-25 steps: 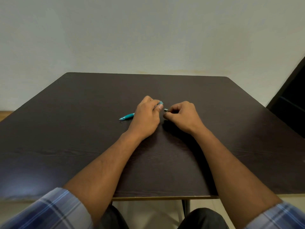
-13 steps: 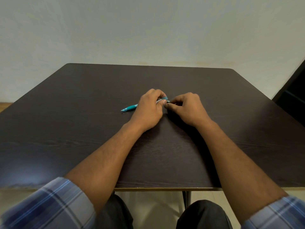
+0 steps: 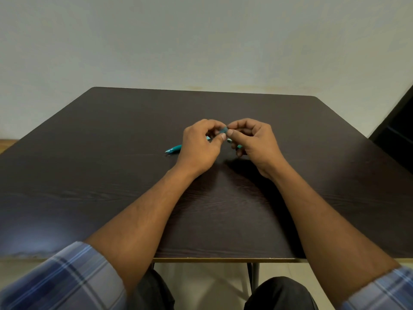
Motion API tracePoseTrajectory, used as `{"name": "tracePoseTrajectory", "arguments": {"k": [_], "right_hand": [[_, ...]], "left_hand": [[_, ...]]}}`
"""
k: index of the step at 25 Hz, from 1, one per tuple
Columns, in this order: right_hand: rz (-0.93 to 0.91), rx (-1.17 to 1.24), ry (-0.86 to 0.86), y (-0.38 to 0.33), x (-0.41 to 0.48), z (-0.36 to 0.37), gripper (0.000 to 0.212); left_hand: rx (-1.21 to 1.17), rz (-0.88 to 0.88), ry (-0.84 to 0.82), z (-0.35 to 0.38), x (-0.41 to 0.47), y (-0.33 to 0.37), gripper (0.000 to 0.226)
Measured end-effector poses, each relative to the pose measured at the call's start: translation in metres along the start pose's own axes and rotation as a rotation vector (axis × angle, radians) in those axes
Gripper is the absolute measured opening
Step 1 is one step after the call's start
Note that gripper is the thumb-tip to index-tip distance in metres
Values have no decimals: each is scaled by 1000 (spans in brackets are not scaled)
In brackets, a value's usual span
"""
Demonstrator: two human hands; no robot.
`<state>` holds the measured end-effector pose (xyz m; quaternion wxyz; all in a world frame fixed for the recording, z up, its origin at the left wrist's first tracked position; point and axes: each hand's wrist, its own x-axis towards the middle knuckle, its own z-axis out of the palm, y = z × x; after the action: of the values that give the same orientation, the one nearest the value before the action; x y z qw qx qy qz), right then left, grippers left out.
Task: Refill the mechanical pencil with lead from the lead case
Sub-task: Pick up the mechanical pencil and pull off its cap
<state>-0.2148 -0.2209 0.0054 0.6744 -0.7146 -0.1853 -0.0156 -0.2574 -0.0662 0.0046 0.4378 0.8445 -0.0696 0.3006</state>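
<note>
A plaid sleeve (image 3: 67, 280) sits rolled above the left forearm, which runs up and to the right across the dark table (image 3: 89, 175); beyond the wrist, the teal mechanical pencil (image 3: 175, 149) pokes out to the left, its tip low over the tabletop, though whether it touches cannot be told; the rest of its barrel is hidden behind the left hand (image 3: 199, 146). That hand is raised off the surface, knuckles toward the camera, fingers curled inward and thumb pressed toward the forefinger, pinching a small teal piece (image 3: 223, 130) at the point where the two hands meet; whether this piece is the lead case or part of the pencil cannot be told. The right hand (image 3: 254, 142) mirrors it, fingers bent and thumb tip closed against the same piece from the other side; a small metallic end (image 3: 229, 140) and a sliver of teal show under its thumb. The right forearm slants down to the right, ending in another plaid cuff (image 3: 384, 291).
</note>
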Motion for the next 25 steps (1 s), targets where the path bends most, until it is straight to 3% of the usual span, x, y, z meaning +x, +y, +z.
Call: {"name": "tracePoseTrajectory", "arguments": {"k": [7,10,13,15,18,21,25], "right_hand": [[-15,-116,-175,3,-2,6,11],[-37,-100,-51,2,0,1,12],[35,86,76,1,4,-7,7],[62,164,62,1,3,-6,8],[-19,75,38,3,2,1,17],[-65,-2,82,4,2,3,18],[-1,88,105,4,4,3,16]], "left_hand": [[-304,-164,73,-2,2,3,26],[-465,-269,115,0,4,-1,15],[-641,-438,-4,-1,3,-3,9],[-785,-583,-90,-2,3,-3,9],[-940,-735,-144,-3,5,0,13],[-1003,-786,-152,-5,4,2,18],[-1053,-785,-146,-6,6,5,15]]}}
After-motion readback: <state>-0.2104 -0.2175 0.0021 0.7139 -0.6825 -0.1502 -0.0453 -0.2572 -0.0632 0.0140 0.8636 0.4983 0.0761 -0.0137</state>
